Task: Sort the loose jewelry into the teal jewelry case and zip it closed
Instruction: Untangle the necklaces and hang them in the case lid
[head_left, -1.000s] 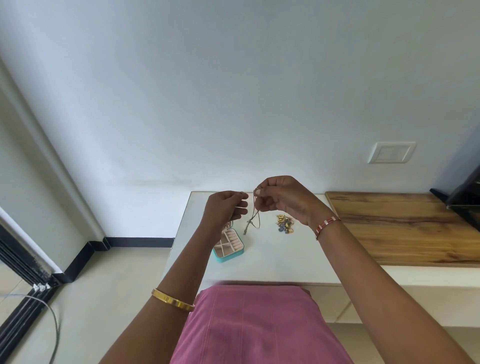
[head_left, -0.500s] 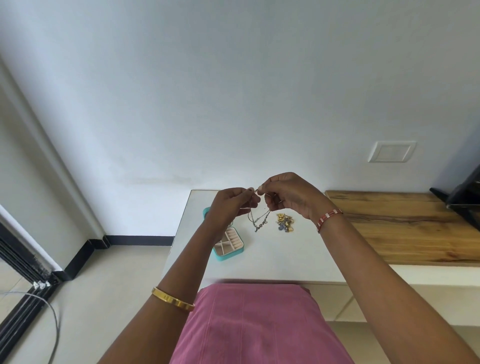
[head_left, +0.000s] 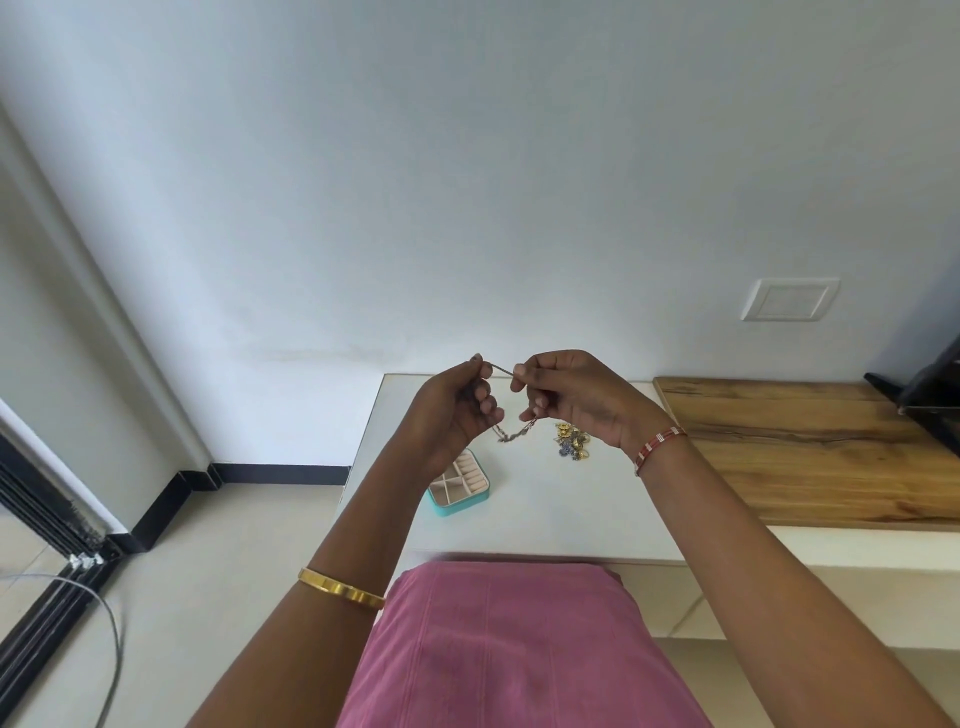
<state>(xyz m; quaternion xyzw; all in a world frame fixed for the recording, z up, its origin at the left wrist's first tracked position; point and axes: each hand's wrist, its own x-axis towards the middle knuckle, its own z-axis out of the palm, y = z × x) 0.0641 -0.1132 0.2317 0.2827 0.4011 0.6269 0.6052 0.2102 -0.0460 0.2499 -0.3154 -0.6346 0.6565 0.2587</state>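
Note:
A thin silver chain necklace (head_left: 514, 432) is held up above the white counter (head_left: 545, 519). My left hand (head_left: 457, 405) and my right hand (head_left: 566, 397) each pinch it, with a short stretch taut between the fingertips and a loop hanging below. The teal jewelry case (head_left: 460, 486) lies open on the counter under my left wrist, showing pale pink compartments; its far part is hidden by my hand. A small heap of loose jewelry (head_left: 571, 441), gold and blue pieces, rests on the counter right of the case, partly behind my right hand.
A wooden board (head_left: 805, 447) covers the counter to the right. A dark object (head_left: 924, 395) sits at the far right edge. A wall plate (head_left: 789, 300) is on the white wall. A window frame (head_left: 47, 525) and a cable (head_left: 111, 639) are on the left by the floor.
Both hands have lifted and come together on the necklace. It hung from my right hand alone a second ago; now both hands pinch it and its loop is shorter.

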